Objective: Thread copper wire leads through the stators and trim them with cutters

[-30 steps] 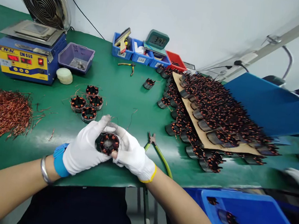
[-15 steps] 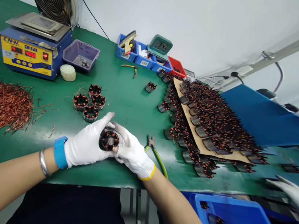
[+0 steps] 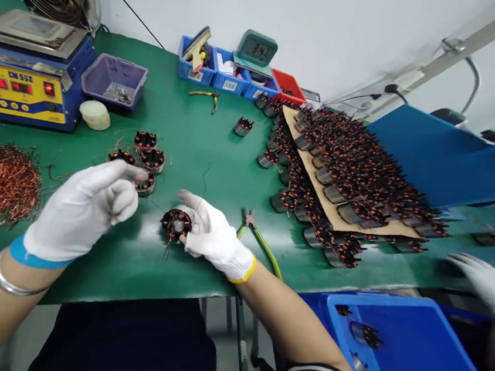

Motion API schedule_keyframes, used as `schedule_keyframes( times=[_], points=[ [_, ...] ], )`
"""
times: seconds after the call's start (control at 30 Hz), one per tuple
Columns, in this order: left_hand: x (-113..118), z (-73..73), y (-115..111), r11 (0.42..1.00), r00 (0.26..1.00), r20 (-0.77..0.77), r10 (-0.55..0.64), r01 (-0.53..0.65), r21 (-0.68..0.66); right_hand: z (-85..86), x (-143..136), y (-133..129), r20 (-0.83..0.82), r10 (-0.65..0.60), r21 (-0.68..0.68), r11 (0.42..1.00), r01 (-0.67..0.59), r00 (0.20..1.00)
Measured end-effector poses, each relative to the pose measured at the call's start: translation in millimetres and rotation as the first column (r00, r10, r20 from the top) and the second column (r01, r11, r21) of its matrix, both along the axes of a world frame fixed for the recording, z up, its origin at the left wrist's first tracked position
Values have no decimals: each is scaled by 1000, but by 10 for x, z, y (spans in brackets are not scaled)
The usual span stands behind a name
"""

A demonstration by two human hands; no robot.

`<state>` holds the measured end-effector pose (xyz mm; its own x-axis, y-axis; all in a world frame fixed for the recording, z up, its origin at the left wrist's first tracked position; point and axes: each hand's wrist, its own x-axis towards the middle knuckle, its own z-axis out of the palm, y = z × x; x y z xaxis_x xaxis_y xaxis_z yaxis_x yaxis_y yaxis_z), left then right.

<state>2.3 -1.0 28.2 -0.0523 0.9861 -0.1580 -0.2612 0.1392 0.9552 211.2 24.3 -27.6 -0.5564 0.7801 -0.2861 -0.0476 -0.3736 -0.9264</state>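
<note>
A copper-wound motor stator (image 3: 176, 225) with loose wire ends is held at its right side by my right hand (image 3: 213, 235), in a white glove with a yellow cuff. My left hand (image 3: 85, 210), also white-gloved, is apart from it. Its index finger stretches over a group of several stators (image 3: 153, 159), while the other fingers curl loosely; I see nothing in it. Whether the fingertip touches the nearest stator I cannot tell. Green-handled cutters (image 3: 263, 246) lie just right of my right hand.
Copper wire scraps (image 3: 0, 183) lie left, before a blue-yellow machine (image 3: 22, 91) and a purple bin (image 3: 128, 99). Stators are heaped around and on cardboard (image 3: 306, 171) at right. Small bins (image 3: 197, 74) line the wall. A co-worker's gloved hand (image 3: 485, 281) is beyond a blue crate (image 3: 424, 357).
My left hand has let go of the stator and moved left toward the grouped stators. My right hand keeps hold of the stator. The whole view has shifted somewhat.
</note>
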Motion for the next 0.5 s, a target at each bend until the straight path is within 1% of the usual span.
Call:
schedule_keyframes(
  times=[0.03,0.07,0.1,0.13,0.17,0.2,0.23,0.27,0.3,0.33,0.37,0.4,0.43,0.5],
  points=[
    [-38,3,13,998,992,-110,59,-56,31,-3,10,2,0,-7,10,1000,7,1000],
    [-70,-2,20,990,960,-251,123,-102,95,-12,22,6,-3,-26,24,999,26,1000],
    [-89,-14,20,980,899,-408,162,-97,175,-29,36,12,-7,-58,42,997,58,998],
    [-91,-33,12,969,808,-561,177,-43,244,-51,47,19,-11,-90,62,994,91,996],
    [-71,-60,-3,961,698,-698,160,51,271,-78,55,27,-13,-123,87,988,124,992],
    [-29,-93,-23,956,579,-808,109,160,244,-106,59,34,-14,-154,118,981,155,988],
    [27,-131,-43,950,470,-881,55,248,192,-132,59,40,-16,-185,153,971,185,983],
    [90,-171,-62,940,395,-919,23,305,154,-154,56,44,-19,-208,185,960,208,978],
    [148,-207,-75,933,361,-933,6,333,135,-169,51,45,-21,-226,210,951,225,974],
    [190,-237,-80,925,367,-930,-14,357,127,-175,45,43,-21,-233,222,947,232,972],
    [209,-258,-76,925,404,-914,-22,356,135,-173,39,38,-19,-233,222,947,231,972],
    [205,-268,-64,936,462,-887,-17,320,149,-163,34,29,-21,-223,213,951,222,975],
    [182,-268,-47,952,527,-850,5,256,165,-147,30,19,-26,-201,199,959,202,979],
    [110,-244,-7,977,645,-756,108,72,202,-105,26,-2,-51,-125,173,976,132,991]
  ],
)
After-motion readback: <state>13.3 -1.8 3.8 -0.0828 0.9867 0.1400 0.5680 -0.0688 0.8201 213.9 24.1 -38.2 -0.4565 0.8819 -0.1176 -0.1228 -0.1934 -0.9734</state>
